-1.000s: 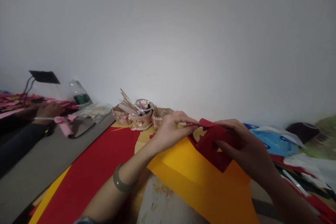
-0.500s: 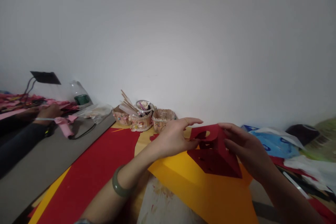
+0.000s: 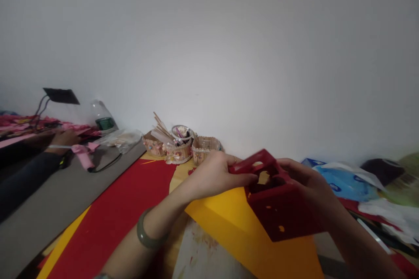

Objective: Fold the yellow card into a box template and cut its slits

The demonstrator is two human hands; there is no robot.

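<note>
Between my hands is a folded red paper box (image 3: 284,211) with cut-out holes, tilted above a yellow sheet (image 3: 229,209). My left hand (image 3: 218,176), a green bangle on its wrist, pinches the upper left edge of the box with thumb and fingers. On the far right side my right hand (image 3: 310,187) grips the box, its fingers partly hidden behind the paper. Yellow shows through several small openings in the front face. Under the yellow sheet lies a stained pale board (image 3: 203,253).
Decorated baskets (image 3: 178,152) with sticks stand by the wall. A large red sheet (image 3: 121,213) lies left. A pink glue gun (image 3: 82,156) is near a co-worker's hand (image 3: 67,137). Blue packaging (image 3: 350,183) and white plastic (image 3: 393,213) crowd the right.
The red box has turned and tipped, so its front face with holes now shows more. My left hand has closed from spread fingers onto the box's edge.
</note>
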